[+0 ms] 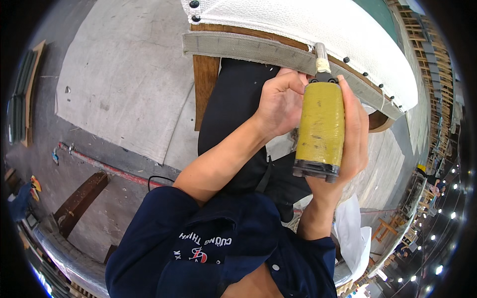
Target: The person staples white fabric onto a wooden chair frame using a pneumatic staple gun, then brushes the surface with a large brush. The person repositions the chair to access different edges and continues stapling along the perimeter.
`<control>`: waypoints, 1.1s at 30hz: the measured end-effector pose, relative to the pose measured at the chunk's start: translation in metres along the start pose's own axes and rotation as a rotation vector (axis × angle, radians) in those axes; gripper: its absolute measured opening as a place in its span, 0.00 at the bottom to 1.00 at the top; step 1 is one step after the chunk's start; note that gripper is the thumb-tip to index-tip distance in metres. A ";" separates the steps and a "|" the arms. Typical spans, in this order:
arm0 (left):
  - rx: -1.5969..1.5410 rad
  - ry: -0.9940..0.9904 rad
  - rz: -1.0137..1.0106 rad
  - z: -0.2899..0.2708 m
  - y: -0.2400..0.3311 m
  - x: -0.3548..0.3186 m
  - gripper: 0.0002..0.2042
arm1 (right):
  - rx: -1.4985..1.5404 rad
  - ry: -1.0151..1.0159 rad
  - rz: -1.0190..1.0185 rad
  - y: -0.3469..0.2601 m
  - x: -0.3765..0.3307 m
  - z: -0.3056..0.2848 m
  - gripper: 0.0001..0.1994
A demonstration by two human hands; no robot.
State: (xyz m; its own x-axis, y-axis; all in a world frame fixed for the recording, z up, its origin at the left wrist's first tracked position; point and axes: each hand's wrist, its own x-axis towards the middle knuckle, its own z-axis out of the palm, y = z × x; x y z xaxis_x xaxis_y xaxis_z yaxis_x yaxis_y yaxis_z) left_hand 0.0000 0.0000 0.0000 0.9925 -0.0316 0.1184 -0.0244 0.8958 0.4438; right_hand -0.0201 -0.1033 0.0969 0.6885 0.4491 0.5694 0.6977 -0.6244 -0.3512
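My right hand (353,129) is wrapped round the right side of a tool with a yellow tape-wrapped body (322,121), a black end cap and a slim metal nose; its exact kind is unclear. The nose points away from me, over a grey webbing strip (233,47) along the edge of a wooden frame (203,84). Just left of the tool, my left hand (280,104) has its fingers bent and closed at the strip's near edge, the fingertips partly hidden. White woven fabric (288,25) covers the frame beyond the strip, with several black round knobs along its border.
My black-trousered leg (233,104) is under the frame. Grey sheeting (124,74) covers floor at the left, beside a red pipe (109,161) and a brown wooden beam (82,203). A white sheet (353,233) hangs at the lower right. Wooden frames (430,44) line the far right.
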 end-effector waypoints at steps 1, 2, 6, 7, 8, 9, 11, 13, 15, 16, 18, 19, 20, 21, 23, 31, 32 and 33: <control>-0.141 0.007 0.023 0.006 0.000 0.002 0.23 | 0.012 0.000 0.011 0.000 0.001 -0.002 0.28; -0.255 0.022 0.011 0.010 0.001 0.005 0.18 | 0.021 0.003 0.021 0.002 0.002 -0.004 0.28; -0.568 0.097 -0.070 0.019 0.008 0.009 0.09 | 0.065 -0.004 0.057 0.003 0.005 -0.009 0.27; -0.585 0.085 -0.055 0.018 0.006 0.008 0.09 | 0.082 -0.005 0.063 0.004 0.004 -0.009 0.27; -0.570 -0.001 -0.010 0.013 0.002 0.008 0.06 | 0.083 -0.006 0.058 0.005 0.004 -0.009 0.27; -0.558 -0.093 0.041 0.008 -0.003 0.009 0.06 | 0.082 -0.007 0.045 0.005 0.005 -0.008 0.27; -0.489 -0.292 0.159 -0.011 -0.014 0.013 0.11 | 0.074 -0.006 0.015 0.003 0.007 -0.005 0.27; -0.502 -0.240 0.153 -0.007 -0.014 0.011 0.06 | 0.078 -0.001 0.049 0.003 0.003 -0.004 0.27; -0.534 -0.125 0.089 0.000 -0.010 0.011 0.07 | 0.076 0.015 0.078 0.002 0.001 -0.003 0.26; -0.541 -0.098 0.051 0.004 -0.006 0.011 0.07 | 0.065 0.027 0.082 0.002 0.002 -0.003 0.25; -0.591 -0.065 -0.008 0.003 -0.005 0.010 0.08 | 0.090 0.058 0.138 0.000 0.002 -0.001 0.26; -0.633 -0.059 -0.029 0.001 -0.006 0.011 0.08 | 0.125 0.075 0.190 -0.002 0.002 0.001 0.27; -0.650 -0.058 -0.043 -0.001 -0.007 0.011 0.09 | 0.151 0.084 0.220 -0.004 0.002 0.002 0.28; -0.667 -0.055 -0.058 -0.002 -0.007 0.011 0.10 | 0.178 0.094 0.250 -0.006 0.002 0.003 0.28; -0.637 -0.049 -0.079 -0.003 -0.007 0.011 0.11 | 0.191 0.075 0.256 -0.009 0.004 0.002 0.27; 0.116 -0.038 0.141 -0.002 -0.009 0.005 0.18 | 0.114 -0.091 0.143 -0.008 0.020 -0.014 0.17; 0.278 -0.003 0.203 -0.001 -0.006 0.005 0.19 | 0.115 -0.085 0.135 -0.008 0.020 -0.017 0.16; 0.266 -0.025 0.228 -0.001 -0.001 0.005 0.18 | 0.127 -0.064 0.115 -0.010 0.024 -0.021 0.15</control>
State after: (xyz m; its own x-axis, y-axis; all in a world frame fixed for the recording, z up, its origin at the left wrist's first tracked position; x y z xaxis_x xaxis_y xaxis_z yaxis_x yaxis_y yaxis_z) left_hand 0.0048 -0.0001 -0.0010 0.9546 0.1421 0.2617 -0.2789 0.7344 0.6187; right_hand -0.0146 -0.0995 0.1297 0.7739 0.4216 0.4727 0.6299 -0.5904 -0.5046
